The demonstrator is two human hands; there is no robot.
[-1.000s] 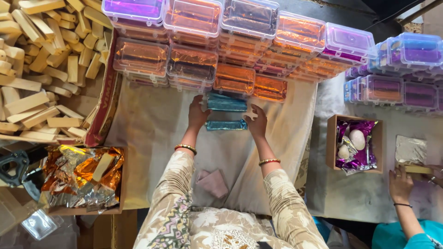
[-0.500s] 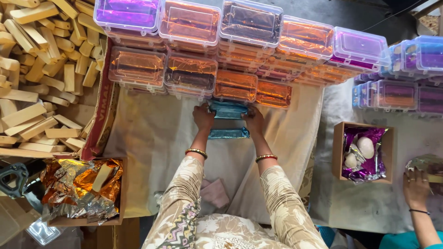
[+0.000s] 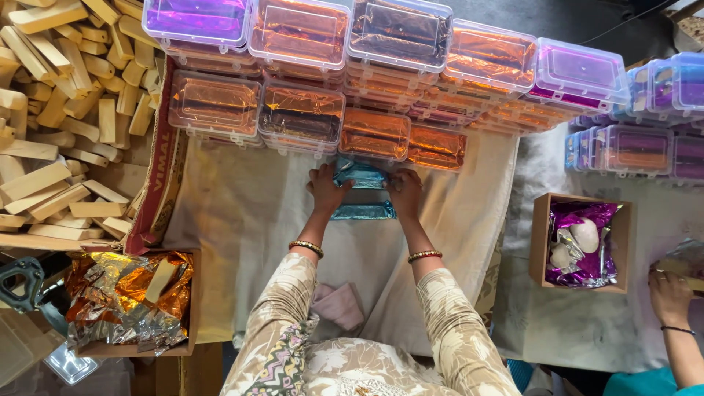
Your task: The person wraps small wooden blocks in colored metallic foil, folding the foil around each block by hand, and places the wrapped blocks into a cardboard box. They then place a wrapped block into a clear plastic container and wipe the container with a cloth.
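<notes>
Left hand: the left hand [image 3: 326, 189] lay on the left end of a blue foil-wrapped block [image 3: 361, 176], fingers curled over its edge; its grip was closed on that end.
Right hand: the right hand [image 3: 405, 191] met the same block at its right end, fingers bent around it in a closed grip.
Blue foil-wrapped block: it sat between both hands, just below the front row of boxes and above a second blue foil piece [image 3: 363, 212] that lay flat on the cloth.
Cloth: a pale cream cloth [image 3: 242, 220] covered the worktop under the hands and the blue pieces.
Boxes: clear plastic lidded boxes [image 3: 301, 117], holding orange, brown and purple foil contents, stood stacked in rows at the far edge of the cloth; the nearest orange one almost touched the block.
Wooden blocks: a heap of bare wooden blocks [image 3: 51, 125] filled the far left.
Foil tray: a cardboard tray [image 3: 194, 308] at lower left held crumpled gold and silver foil [image 3: 117, 293] and one wooden piece.
Pink cloth: a small folded pink cloth [image 3: 339, 304] lay near the person's lap.
Right side: a cardboard box [image 3: 540, 242] lined with purple foil held pale rounded items; a co-worker's hand [image 3: 669, 293] was near it, at the frame's edge.
</notes>
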